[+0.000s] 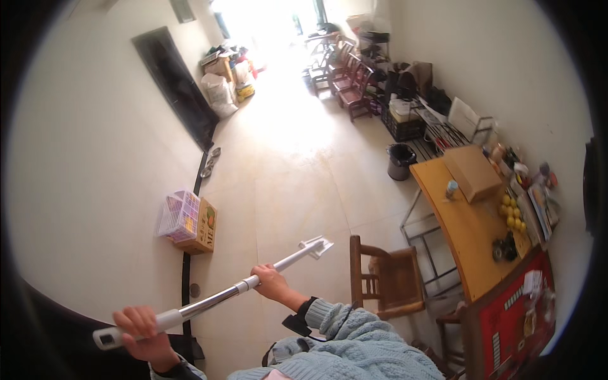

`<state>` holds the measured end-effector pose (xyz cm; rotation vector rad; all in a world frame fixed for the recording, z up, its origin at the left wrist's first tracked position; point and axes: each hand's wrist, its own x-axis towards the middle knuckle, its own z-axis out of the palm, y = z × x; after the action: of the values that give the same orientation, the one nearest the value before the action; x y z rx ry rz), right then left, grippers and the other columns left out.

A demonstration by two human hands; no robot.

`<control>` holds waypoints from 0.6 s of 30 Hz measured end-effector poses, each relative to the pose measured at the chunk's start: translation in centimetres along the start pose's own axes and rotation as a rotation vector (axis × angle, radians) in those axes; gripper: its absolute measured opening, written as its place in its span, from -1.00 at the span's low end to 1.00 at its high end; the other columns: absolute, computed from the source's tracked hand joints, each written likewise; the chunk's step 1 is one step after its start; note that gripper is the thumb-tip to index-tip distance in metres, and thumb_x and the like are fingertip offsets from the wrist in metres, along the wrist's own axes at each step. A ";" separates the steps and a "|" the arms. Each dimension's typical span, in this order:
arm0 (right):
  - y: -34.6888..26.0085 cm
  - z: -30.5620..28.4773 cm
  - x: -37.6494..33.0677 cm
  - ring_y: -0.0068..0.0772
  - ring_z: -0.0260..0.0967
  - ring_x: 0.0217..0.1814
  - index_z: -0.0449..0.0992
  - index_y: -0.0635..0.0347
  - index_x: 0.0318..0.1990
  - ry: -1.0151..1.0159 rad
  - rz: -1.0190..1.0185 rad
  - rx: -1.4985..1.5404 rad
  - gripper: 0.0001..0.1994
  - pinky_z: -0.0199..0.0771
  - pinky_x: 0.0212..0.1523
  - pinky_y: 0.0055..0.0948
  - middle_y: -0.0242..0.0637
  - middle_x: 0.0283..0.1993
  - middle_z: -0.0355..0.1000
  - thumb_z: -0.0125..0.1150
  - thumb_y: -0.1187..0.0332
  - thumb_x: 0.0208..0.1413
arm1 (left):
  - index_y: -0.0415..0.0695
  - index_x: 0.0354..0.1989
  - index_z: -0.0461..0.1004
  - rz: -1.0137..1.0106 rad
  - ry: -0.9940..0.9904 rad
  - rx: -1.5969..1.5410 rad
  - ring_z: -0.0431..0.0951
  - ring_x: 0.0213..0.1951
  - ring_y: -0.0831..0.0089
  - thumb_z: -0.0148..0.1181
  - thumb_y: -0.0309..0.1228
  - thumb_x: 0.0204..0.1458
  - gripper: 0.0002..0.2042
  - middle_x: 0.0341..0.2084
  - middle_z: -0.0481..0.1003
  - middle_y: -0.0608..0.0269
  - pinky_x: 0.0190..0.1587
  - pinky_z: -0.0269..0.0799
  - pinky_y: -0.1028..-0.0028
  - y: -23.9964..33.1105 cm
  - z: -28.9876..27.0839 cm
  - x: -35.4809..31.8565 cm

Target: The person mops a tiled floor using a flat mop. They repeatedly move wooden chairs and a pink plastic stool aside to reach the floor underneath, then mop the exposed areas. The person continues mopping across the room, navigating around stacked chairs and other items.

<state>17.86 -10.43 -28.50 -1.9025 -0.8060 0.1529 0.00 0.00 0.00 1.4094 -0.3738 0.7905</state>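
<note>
I have the left hand [140,332] and right hand [271,283] clamped, well apart, around the telescopic pole [212,301], lower-left to centre frame. I'd steer its head [322,246] clear of the wooden chair [398,278].

Left of wooden chair [402,278]: left hand [138,321], right hand [271,283] covering parts of white-and-chrome pole [212,301]. Far beyond chair: glare swallowing window [269,18]. Right of chair: small items [529,322] on red tabletop [505,324] showing too small to tell.
</note>
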 end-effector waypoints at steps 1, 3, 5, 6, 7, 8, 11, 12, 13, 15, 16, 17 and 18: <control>0.6 0.7 1.4 -0.09 0.28 -0.07 0.36 0.08 -0.31 -0.056 0.015 0.003 -0.79 0.38 -0.13 -0.15 -0.23 -0.24 0.37 0.20 0.42 -0.16 | -0.06 -0.51 0.23 0.039 0.048 0.010 0.40 -0.61 0.49 0.14 -0.06 0.00 -0.65 -0.68 0.34 0.33 -0.36 0.34 0.60 -0.4 -0.5 1.3; 1.6 2.1 3.6 -0.08 0.28 -0.09 0.36 0.09 -0.34 -0.133 0.028 0.009 -0.83 0.37 -0.16 -0.15 -0.25 -0.25 0.37 0.17 0.44 -0.15 | -0.06 -0.55 0.24 0.071 0.057 0.043 0.40 -0.65 0.53 0.17 -0.10 0.00 -0.66 -0.70 0.34 0.31 -0.42 0.36 0.60 -1.5 -1.3 3.0; 2.4 3.5 5.7 -0.08 0.29 -0.11 0.36 0.09 -0.36 -0.160 0.020 0.016 -0.85 0.37 -0.18 -0.15 -0.25 -0.26 0.37 0.15 0.45 -0.14 | -0.07 -0.58 0.26 0.064 -0.036 0.089 0.41 -0.68 0.52 0.21 -0.12 -0.03 -0.66 -0.72 0.36 0.28 -0.49 0.38 0.59 -2.7 -2.7 5.0; 2.8 4.1 7.0 -0.09 0.29 -0.12 0.36 0.08 -0.36 -0.170 -0.003 0.054 -0.85 0.37 -0.21 -0.14 -0.25 -0.28 0.37 0.13 0.46 -0.14 | -0.07 -0.63 0.28 0.074 -0.058 0.073 0.41 -0.73 0.49 0.28 -0.14 -0.08 -0.65 -0.76 0.38 0.28 -0.54 0.41 0.56 -3.6 -3.4 6.0; 3.3 4.7 8.4 -0.08 0.30 -0.17 0.36 0.07 -0.38 -0.147 -0.052 0.083 -0.86 0.36 -0.25 -0.13 -0.22 -0.32 0.37 0.13 0.48 -0.16 | -0.07 -0.64 0.27 0.066 -0.063 0.051 0.41 -0.73 0.49 0.28 -0.16 -0.08 -0.65 -0.77 0.39 0.29 -0.54 0.42 0.56 -4.6 -4.3 7.1; 4.0 5.1 10.6 -0.08 0.31 -0.19 0.37 0.08 -0.40 -0.152 -0.053 0.057 -0.87 0.36 -0.26 -0.13 -0.22 -0.34 0.37 0.12 0.49 -0.16 | -0.07 -0.64 0.27 0.052 -0.066 0.033 0.42 -0.74 0.50 0.29 -0.17 -0.08 -0.65 -0.78 0.39 0.29 -0.54 0.43 0.55 -5.3 -5.2 8.2; 7.0 6.6 16.4 -0.07 0.32 -0.23 0.40 0.10 -0.46 -0.152 -0.051 -0.036 -0.91 0.36 -0.28 -0.13 -0.20 -0.38 0.38 0.13 0.49 -0.17 | -0.09 -0.72 0.25 0.076 0.023 -0.020 0.41 -0.77 0.53 0.32 -0.22 -0.10 -0.63 -0.82 0.39 0.32 -0.61 0.40 0.55 -9.5 -9.4 10.7; 8.0 6.8 19.1 -0.08 0.32 -0.23 0.42 0.09 -0.46 -0.137 -0.062 -0.091 -0.91 0.36 -0.28 -0.14 -0.21 -0.39 0.38 0.15 0.49 -0.18 | -0.08 -0.75 0.24 0.070 0.001 -0.038 0.41 -0.77 0.53 0.31 -0.25 -0.10 -0.62 -0.84 0.38 0.33 -0.62 0.39 0.55 -11.1 -11.0 12.2; 8.4 6.5 22.1 -0.09 0.33 -0.23 0.42 0.09 -0.45 -0.126 -0.050 -0.107 -0.90 0.36 -0.28 -0.15 -0.22 -0.39 0.37 0.15 0.49 -0.19 | -0.07 -0.78 0.22 0.079 -0.018 -0.065 0.40 -0.78 0.54 0.30 -0.27 -0.09 -0.61 -0.85 0.37 0.33 -0.63 0.38 0.55 -12.2 -12.4 13.9; 10.4 5.3 27.9 -0.06 0.31 -0.19 0.43 0.10 -0.44 -0.074 0.008 -0.124 -0.88 0.37 -0.25 -0.16 -0.21 -0.36 0.35 0.14 0.53 -0.20 | -0.07 -0.80 0.21 0.058 0.013 -0.070 0.41 -0.78 0.50 0.28 -0.33 -0.11 -0.63 -0.87 0.35 0.34 -0.62 0.39 0.53 -16.2 -14.8 17.5; 11.8 4.5 30.3 -0.04 0.30 -0.17 0.42 0.11 -0.46 0.024 0.000 -0.084 -0.87 0.36 -0.20 -0.16 -0.20 -0.34 0.35 0.15 0.55 -0.23 | -0.07 -0.82 0.21 0.032 0.046 -0.078 0.41 -0.77 0.49 0.26 -0.35 -0.11 -0.63 -0.87 0.35 0.35 -0.61 0.39 0.52 -18.1 -15.4 18.5; 13.2 3.6 33.0 -0.03 0.26 -0.12 0.41 0.15 -0.43 0.120 -0.031 -0.089 -0.84 0.34 -0.12 -0.19 -0.15 -0.29 0.33 0.15 0.58 -0.24 | -0.08 -0.81 0.22 0.015 0.036 -0.059 0.43 -0.75 0.46 0.26 -0.37 -0.13 -0.65 -0.87 0.35 0.34 -0.59 0.40 0.49 -19.9 -16.0 19.9; 14.6 2.4 35.0 -0.04 0.22 -0.05 0.40 0.18 -0.23 0.255 -0.137 -0.197 -0.67 0.32 -0.06 -0.20 -0.11 -0.22 0.29 0.15 0.62 -0.27 | -0.08 -0.81 0.23 -0.008 0.019 -0.040 0.44 -0.73 0.43 0.25 -0.39 -0.15 -0.66 -0.86 0.35 0.32 -0.57 0.41 0.47 -21.4 -16.7 21.5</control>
<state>50.47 8.43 -33.56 -1.9912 -0.7952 -0.2576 26.00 22.54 -4.05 1.3650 -0.3671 0.7850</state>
